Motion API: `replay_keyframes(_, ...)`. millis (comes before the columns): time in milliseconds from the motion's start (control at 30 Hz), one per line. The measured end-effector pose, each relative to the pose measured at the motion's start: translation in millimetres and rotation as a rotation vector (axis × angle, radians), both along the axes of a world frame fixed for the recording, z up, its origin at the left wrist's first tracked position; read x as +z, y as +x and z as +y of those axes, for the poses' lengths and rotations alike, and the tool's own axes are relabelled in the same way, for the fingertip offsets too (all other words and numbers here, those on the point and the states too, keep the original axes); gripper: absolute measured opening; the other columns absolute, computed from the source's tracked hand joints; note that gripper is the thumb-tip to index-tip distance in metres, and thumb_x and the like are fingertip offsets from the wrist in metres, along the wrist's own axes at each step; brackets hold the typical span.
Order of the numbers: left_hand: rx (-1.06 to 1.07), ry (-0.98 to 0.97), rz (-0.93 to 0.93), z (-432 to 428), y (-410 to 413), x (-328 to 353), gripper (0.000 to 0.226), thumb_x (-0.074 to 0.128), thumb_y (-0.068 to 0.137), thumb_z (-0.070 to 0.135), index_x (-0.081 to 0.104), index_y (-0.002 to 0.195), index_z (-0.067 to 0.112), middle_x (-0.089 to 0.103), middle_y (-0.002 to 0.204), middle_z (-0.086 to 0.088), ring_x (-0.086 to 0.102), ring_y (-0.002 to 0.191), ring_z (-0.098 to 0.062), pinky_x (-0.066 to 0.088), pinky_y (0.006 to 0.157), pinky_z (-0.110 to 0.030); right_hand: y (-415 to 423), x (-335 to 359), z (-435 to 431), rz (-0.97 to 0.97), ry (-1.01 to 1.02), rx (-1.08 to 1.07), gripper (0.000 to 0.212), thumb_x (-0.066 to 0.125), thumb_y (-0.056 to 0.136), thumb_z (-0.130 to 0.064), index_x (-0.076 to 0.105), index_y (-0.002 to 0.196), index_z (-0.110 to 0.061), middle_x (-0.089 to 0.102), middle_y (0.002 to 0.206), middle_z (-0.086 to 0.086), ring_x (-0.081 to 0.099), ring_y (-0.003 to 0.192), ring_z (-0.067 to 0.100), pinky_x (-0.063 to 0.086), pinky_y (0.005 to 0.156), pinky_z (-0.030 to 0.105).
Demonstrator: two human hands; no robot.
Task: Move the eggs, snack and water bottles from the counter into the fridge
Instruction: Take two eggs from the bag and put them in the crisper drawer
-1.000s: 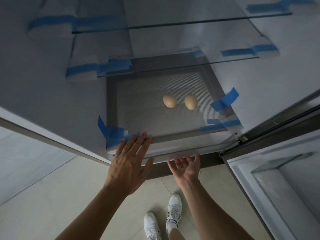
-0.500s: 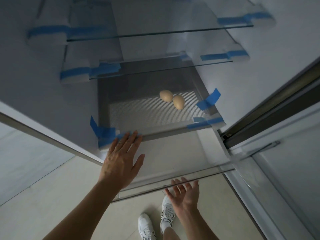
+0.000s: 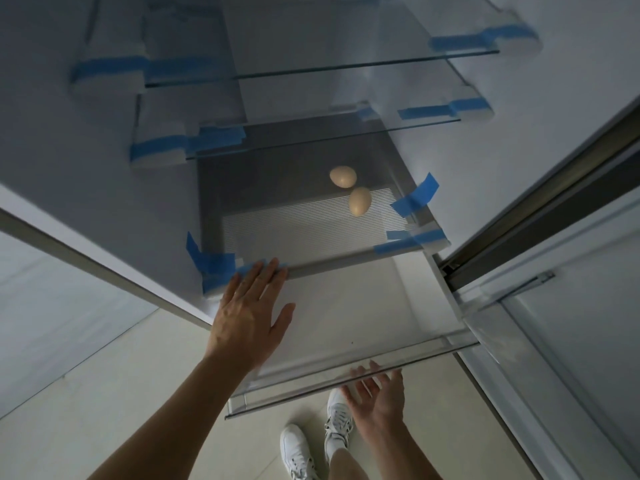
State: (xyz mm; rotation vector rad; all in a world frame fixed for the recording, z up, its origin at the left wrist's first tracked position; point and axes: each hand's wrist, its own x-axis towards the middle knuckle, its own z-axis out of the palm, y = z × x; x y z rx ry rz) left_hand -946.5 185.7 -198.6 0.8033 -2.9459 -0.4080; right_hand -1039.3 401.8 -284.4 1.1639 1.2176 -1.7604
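Eggs, two of them, lie loose on the ribbed shelf that roofs the back of the clear drawer, toward the drawer's right side, one just behind the other and close enough that I cannot tell if they touch. My left grip is wide, fingers straight, laid flat over the drawer's left half with the fingertips on the shelf edge above it; I judge this steadies the taped shelf while the drawer slides under it. My right grip is palm up and loosely spread just under the drawer's front rim, right of its middle, holding nothing; I judge it is there to draw the rim toward me, though whether the fingertips hook it is hard to see through the plastic. Compared with a second ago, the drawer stands far further out, its front rim now above my shoes, and my right grip has come back with it. The eggs have rolled from side by side to a staggered pair. Nothing lies inside the drawer so far, so it looks like room is being made.
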Motion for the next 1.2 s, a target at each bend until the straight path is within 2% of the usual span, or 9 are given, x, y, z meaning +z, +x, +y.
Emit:
replay_keyframes(100, 0.039, 0.004, 0.043, -1.6, -7.5, 8.1, 0.063, 0.026, 0.098, 0.056, 0.046, 0.144, 0.019, 0.049, 0.149, -0.004, 0.042, 0.141, -0.024, 0.035, 0.113, -0.050, 1.0, 0.9, 16.9, 0.083, 0.321, 0.129, 0.039, 0.046, 0.102, -0.037, 0.059, 0.116, -0.003, 0.060, 0.095, 0.017, 0.059, 0.094, 0.033, 0.048, 0.087, 0.045)
replay_keyframes(200, 0.124, 0.012, 0.081, -7.0, -25.7, 18.2, 0.057, 0.032, 0.093, 0.054, 0.052, 0.135, 0.021, 0.062, 0.129, -0.004, 0.057, 0.119, -0.028, 0.044, 0.098, -0.049, 2.6, 29.3, 33.2, 0.513, 0.748, 0.411, 0.032, 0.053, 0.092, -0.035, 0.066, 0.090, -0.006, 0.062, 0.082, 0.015, 0.055, 0.080, 0.032, 0.041, 0.081, 0.034)
replay_keyframes(333, 0.159, 0.074, 0.110, -18.6, -60.9, 26.1, 0.055, 0.034, 0.093, 0.052, 0.048, 0.137, 0.021, 0.059, 0.129, -0.007, 0.056, 0.117, -0.030, 0.043, 0.100, -0.051, -5.9, 92.7, 14.9, 1.009, 0.798, 0.553, 0.027, 0.042, 0.075, -0.052, 0.053, 0.071, -0.028, 0.056, 0.060, -0.001, 0.053, 0.059, 0.018, 0.033, 0.061, 0.032)
replay_keyframes(500, 0.118, 0.094, 0.150, -29.6, -116.1, 25.9, 0.055, 0.048, 0.094, 0.048, 0.043, 0.141, 0.022, 0.048, 0.140, -0.008, 0.048, 0.126, -0.029, 0.041, 0.102, -0.048, -61.5, 119.6, -53.9, 1.396, 0.662, 0.677, 0.006, 0.054, 0.087, -0.025, 0.059, 0.085, -0.023, 0.060, 0.078, -0.007, 0.058, 0.068, 0.009, 0.048, 0.062, 0.021)
replay_keyframes(667, 0.107, 0.163, 0.199, -32.2, -184.6, 23.1, 0.063, 0.049, 0.084, 0.059, 0.044, 0.140, 0.031, 0.044, 0.142, -0.007, 0.046, 0.127, -0.031, 0.050, 0.095, -0.051, -169.9, 145.4, -144.3, 1.505, 0.744, 0.778, 0.029, 0.066, 0.087, -0.013, 0.062, 0.116, -0.015, 0.060, 0.117, 0.008, 0.059, 0.106, 0.025, 0.050, 0.087, 0.033)
replay_keyframes(767, -0.012, 0.149, 0.213, -34.8, -216.1, 16.9, 0.054, 0.063, 0.087, 0.048, 0.053, 0.136, 0.026, 0.049, 0.141, -0.009, 0.047, 0.127, -0.032, 0.045, 0.101, -0.045, -231.1, 136.9, -190.3, 1.487, 0.738, 0.975, 0.045, 0.063, 0.089, -0.018, 0.055, 0.133, -0.014, 0.056, 0.129, 0.014, 0.054, 0.119, 0.034, 0.046, 0.101, 0.043)
replay_keyframes(933, 0.000, 0.186, 0.295, -47.7, -227.1, 9.1, 0.036, 0.073, 0.084, 0.021, 0.066, 0.119, 0.017, 0.064, 0.113, -0.010, 0.060, 0.100, -0.033, 0.053, 0.088, -0.042, -298.7, 115.3, -252.1, 1.647, 0.815, 1.397, 0.053, 0.056, 0.094, -0.034, 0.043, 0.143, -0.020, 0.049, 0.143, 0.014, 0.048, 0.130, 0.038, 0.043, 0.105, 0.050)
replay_keyframes(1100, 0.093, 0.223, 0.440, -65.9, -194.7, 8.0, 0.049, 0.080, 0.078, 0.020, 0.063, 0.123, 0.016, 0.067, 0.116, -0.010, 0.064, 0.101, -0.031, 0.053, 0.088, -0.039, -321.2, 100.5, -276.2, 1.960, 1.001, 1.563, 0.026, 0.062, 0.085, -0.019, 0.056, 0.110, -0.025, 0.064, 0.107, 0.013, 0.062, 0.098, 0.039, 0.053, 0.079, 0.044)
replay_keyframes(1200, 0.173, 0.217, 0.471, -70.6, -172.1, 8.2, 0.048, 0.080, 0.079, 0.023, 0.064, 0.124, 0.017, 0.069, 0.115, -0.008, 0.065, 0.101, -0.029, 0.049, 0.088, -0.031, -316.9, 97.7, -276.8, 1.969, 0.973, 1.552, 0.020, 0.052, 0.091, -0.021, 0.064, 0.107, -0.018, 0.065, 0.113, 0.016, 0.061, 0.105, 0.038, 0.048, 0.086, 0.040)
